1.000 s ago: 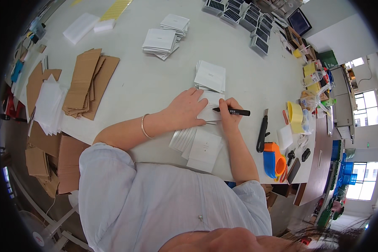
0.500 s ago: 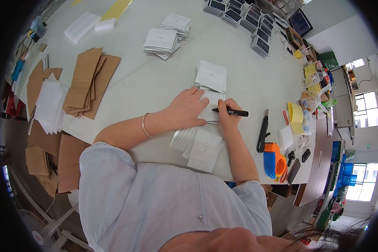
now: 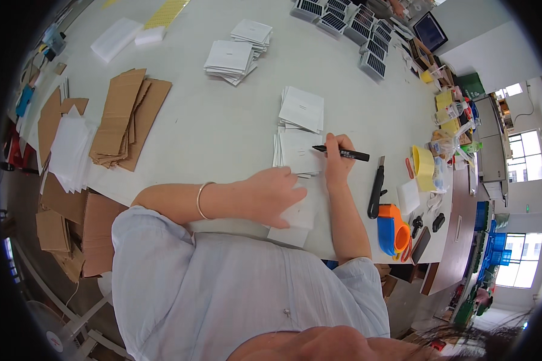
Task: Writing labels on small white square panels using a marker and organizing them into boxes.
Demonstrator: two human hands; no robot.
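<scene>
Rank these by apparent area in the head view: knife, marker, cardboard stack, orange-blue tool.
1. Cardboard stack
2. Orange-blue tool
3. Knife
4. Marker, partly covered by the right hand; nearly the knife's length but slimmer.

The left forearm (image 3: 171, 201) lies nearly level across the front of the torso, its wrist (image 3: 220, 200) almost straight, and the left hand (image 3: 270, 195) is back up, with the thumb (image 3: 280, 222) spread well apart from the index finger (image 3: 295, 195) and the other fingers bent. The right forearm (image 3: 349, 219) runs steeply upward, leaning slightly left, to the right hand (image 3: 337, 157), farther from the torso, its fingers curled in against the thumb in a writing grip.
</scene>
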